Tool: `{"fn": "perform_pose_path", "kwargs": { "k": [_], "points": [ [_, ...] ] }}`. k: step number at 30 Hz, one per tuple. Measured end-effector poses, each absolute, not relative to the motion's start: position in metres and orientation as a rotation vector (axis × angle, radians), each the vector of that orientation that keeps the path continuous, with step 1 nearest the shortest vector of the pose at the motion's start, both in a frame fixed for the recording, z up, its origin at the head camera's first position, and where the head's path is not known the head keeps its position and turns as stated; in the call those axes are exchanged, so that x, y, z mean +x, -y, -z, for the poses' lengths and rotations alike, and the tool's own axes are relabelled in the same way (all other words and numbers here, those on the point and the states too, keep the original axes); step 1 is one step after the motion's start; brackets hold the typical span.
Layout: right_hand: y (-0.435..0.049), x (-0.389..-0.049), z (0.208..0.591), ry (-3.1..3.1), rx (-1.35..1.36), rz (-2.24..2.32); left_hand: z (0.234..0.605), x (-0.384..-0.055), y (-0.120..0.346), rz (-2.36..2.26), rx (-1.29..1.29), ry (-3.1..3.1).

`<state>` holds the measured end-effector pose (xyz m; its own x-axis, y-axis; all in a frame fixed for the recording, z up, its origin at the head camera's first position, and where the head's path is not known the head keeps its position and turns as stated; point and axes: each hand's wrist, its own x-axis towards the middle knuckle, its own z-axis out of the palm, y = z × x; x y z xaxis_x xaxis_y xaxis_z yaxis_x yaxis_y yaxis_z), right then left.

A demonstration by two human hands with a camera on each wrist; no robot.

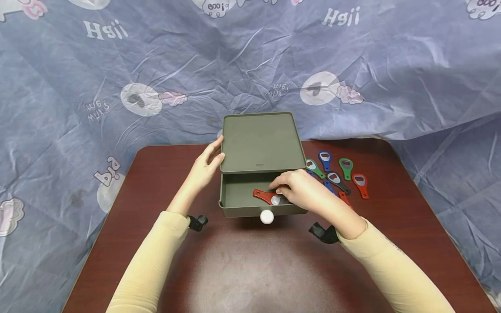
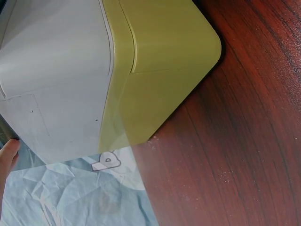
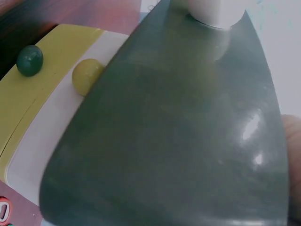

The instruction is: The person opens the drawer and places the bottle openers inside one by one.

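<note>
A small drawer cabinet point(image 1: 262, 143) with an olive-green top stands on the table, its top drawer point(image 1: 236, 193) pulled out. My left hand point(image 1: 203, 167) rests against the cabinet's left upper edge, fingers extended. Inside the drawer lies a red bottle opener point(image 1: 261, 195) with a silver head, partly hidden by my right hand point(image 1: 299, 187). The right fingers are loosely bent over the opener, inside the drawer, with a dark piece showing beneath them. The right wrist view is mostly filled by the green drawer front point(image 3: 164, 132) with its white knob point(image 3: 214, 12).
Several bottle openers lie right of the cabinet, among them a blue one point(image 1: 325, 160), a green one point(image 1: 346, 168) and a red one point(image 1: 360, 184). Lower white and yellow tiers point(image 2: 160, 94) carry a yellow knob point(image 3: 87, 77) and a green knob point(image 3: 29, 60). A printed cloth point(image 1: 195, 56) hangs behind.
</note>
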<state>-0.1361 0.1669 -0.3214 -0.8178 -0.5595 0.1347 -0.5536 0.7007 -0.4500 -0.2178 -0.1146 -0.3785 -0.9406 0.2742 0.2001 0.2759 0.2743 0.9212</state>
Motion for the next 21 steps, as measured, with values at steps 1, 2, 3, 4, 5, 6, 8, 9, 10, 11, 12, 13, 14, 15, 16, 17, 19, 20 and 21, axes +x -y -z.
{"fn": "perform_pose_path", "kwargs": {
  "k": [1, 2, 3, 4, 5, 6, 8, 9, 10, 11, 12, 13, 14, 15, 16, 17, 19, 20, 21],
  "points": [
    [-0.168, -0.136, 0.321, -2.889, -0.942, 0.772, 0.379, -0.218, 0.115, 1.813, -0.537, 2.508],
    [-0.169, -0.135, 0.32, -2.891, -0.925, 0.792, 0.379, -0.218, 0.115, 1.815, -0.533, 2.511],
    [-0.171, -0.134, 0.319, -2.892, -0.905, 0.823, 0.379, -0.218, 0.115, 1.82, -0.529, 2.511],
    [-0.174, -0.133, 0.318, -2.891, -0.873, 0.864, 0.38, -0.218, 0.116, 1.823, -0.528, 2.512],
    [-0.177, -0.132, 0.316, -2.894, -0.835, 0.906, 0.38, -0.218, 0.116, 1.829, -0.522, 2.512],
    [-0.181, -0.132, 0.313, -2.893, -0.788, 0.954, 0.379, -0.218, 0.116, 1.834, -0.522, 2.513],
    [-0.19, -0.131, 0.307, -2.885, -0.689, 1.077, 0.379, -0.219, 0.116, 1.844, -0.523, 2.51],
    [-0.196, -0.131, 0.305, -2.883, -0.633, 1.148, 0.379, -0.219, 0.116, 1.847, -0.525, 2.508],
    [-0.202, -0.132, 0.302, -2.875, -0.568, 1.213, 0.379, -0.219, 0.116, 1.849, -0.524, 2.507],
    [-0.21, -0.133, 0.301, -2.872, -0.505, 1.269, 0.379, -0.219, 0.116, 1.848, -0.523, 2.507],
    [-0.218, -0.135, 0.3, -2.864, -0.442, 1.326, 0.379, -0.219, 0.116, 1.849, -0.523, 2.507],
    [-0.227, -0.137, 0.3, -2.856, -0.379, 1.382, 0.379, -0.219, 0.116, 1.847, -0.521, 2.508],
    [-0.236, -0.14, 0.303, -2.851, -0.313, 1.427, 0.379, -0.219, 0.116, 1.842, -0.52, 2.511],
    [-0.245, -0.143, 0.305, -2.841, -0.248, 1.465, 0.379, -0.219, 0.116, 1.837, -0.519, 2.513],
    [-0.255, -0.145, 0.309, -2.834, -0.18, 1.486, 0.379, -0.219, 0.116, 1.832, -0.518, 2.516],
    [-0.265, -0.148, 0.315, -2.831, -0.121, 1.503, 0.379, -0.219, 0.116, 1.827, -0.519, 2.517],
    [-0.283, -0.153, 0.329, -2.808, -0.016, 1.53, 0.379, -0.218, 0.115, 1.813, -0.521, 2.518],
    [-0.291, -0.155, 0.337, -2.791, 0.025, 1.54, 0.379, -0.219, 0.115, 1.808, -0.522, 2.515],
    [-0.299, -0.156, 0.347, -2.77, 0.059, 1.551, 0.38, -0.218, 0.115, 1.806, -0.522, 2.513]
  ]
}}
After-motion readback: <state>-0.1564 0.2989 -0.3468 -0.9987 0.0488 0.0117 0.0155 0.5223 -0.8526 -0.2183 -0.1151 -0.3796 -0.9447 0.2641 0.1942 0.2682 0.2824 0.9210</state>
